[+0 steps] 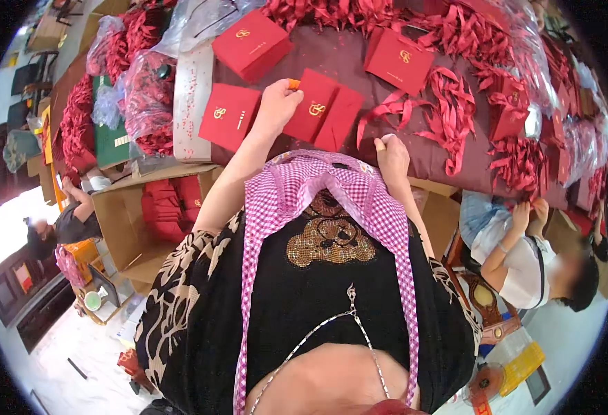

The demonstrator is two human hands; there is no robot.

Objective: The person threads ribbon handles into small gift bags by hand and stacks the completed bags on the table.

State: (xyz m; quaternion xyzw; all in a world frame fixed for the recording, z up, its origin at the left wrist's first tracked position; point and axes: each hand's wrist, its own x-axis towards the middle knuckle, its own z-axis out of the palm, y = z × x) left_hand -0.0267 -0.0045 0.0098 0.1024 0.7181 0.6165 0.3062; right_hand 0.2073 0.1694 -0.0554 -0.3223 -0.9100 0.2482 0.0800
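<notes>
A red paper bag with a gold emblem lies in front of me on the table, one side panel spread to the right. My left hand is closed at its upper left edge, and an orange bit shows at the fingertips. To the right of the bag, my right hand has its fingers curled together near the table edge. Something pale shows at its fingertips, too small to name. Loose red ribbons lie just beyond that hand. Another red bag rests left of my left wrist.
Stacked red bags and another bag stand farther back. Ribbon bundles line the far side. An open cardboard box with red items is at lower left. A co-worker sits at the right.
</notes>
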